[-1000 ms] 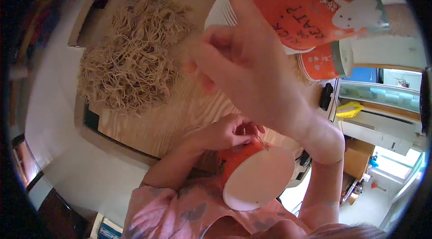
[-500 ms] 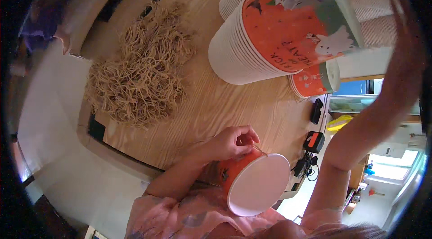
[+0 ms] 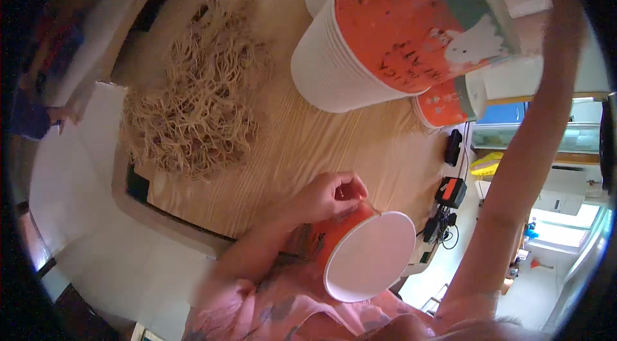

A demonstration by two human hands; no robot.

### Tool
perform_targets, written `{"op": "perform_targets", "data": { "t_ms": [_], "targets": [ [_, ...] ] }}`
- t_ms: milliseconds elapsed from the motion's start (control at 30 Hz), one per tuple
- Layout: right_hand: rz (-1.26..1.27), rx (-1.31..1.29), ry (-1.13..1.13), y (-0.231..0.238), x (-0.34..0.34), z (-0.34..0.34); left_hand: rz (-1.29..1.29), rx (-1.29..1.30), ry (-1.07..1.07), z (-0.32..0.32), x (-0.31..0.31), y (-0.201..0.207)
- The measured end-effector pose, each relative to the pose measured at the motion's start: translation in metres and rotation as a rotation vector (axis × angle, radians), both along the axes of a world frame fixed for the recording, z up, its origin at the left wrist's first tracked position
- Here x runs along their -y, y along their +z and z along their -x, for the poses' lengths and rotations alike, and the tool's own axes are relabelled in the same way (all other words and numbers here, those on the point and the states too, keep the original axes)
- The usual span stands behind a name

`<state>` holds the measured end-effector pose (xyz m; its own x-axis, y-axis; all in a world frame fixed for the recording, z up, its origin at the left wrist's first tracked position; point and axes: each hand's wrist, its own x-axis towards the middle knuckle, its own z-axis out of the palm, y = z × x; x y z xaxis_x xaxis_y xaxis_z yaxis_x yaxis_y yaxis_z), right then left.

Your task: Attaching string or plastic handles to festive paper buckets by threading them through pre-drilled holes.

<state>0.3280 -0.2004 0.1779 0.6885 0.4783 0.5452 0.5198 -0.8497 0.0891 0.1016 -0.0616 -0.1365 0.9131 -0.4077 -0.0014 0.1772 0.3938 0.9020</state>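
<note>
"Near centre, before the person's chest: an orange cup [image 3: 369, 256], tilted, its white round end facing the camera. What has changed?"

"The position of the right hand [image 3: 561, 0]. One second earlier it crossed above the middle of the worktop [image 3: 302, 161]; now its arm extends to the far right, past a large orange stack of cups [image 3: 398, 26]. Consequence, as judged: the cup is left to one hand alone."

"And the fingers of that hand, the left?"

"Left hand [image 3: 331, 195]: fingers curled, thumb and forefinger forming a narrow loop, closed on the side of the cup just beside its rim. Whether anything finer is pinched there cannot be told."

"The right fingers?"

"Dark and blurred at the edge of view; wide or narrow, laden or not, cannot be told."

"Other features?"

"Far left on the worktop, a loose heap of tan strands [image 3: 196, 97], touched by neither hand. Right, near the large stack, a smaller orange container [image 3: 442, 103]; nearer, a black box [image 3: 452, 192]."
</note>
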Motion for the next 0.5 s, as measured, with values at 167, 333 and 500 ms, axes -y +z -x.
{"op": "perform_targets", "data": {
  "t_ms": [167,333,500],
  "targets": [
    [-0.183,-0.184,-0.253,-0.067,-0.032,0.136,0.067,-0.213,-0.066,-0.007,-0.002,0.009],
    [-0.478,-0.611,0.236,-0.11,0.02,0.182,0.128,-0.124,-0.014,-0.002,0.002,0.005],
    [-0.307,-1.443,0.208,-0.164,0.029,0.162,0.236,-0.221,-0.091,-0.002,-0.009,0.008]
  ]
}}
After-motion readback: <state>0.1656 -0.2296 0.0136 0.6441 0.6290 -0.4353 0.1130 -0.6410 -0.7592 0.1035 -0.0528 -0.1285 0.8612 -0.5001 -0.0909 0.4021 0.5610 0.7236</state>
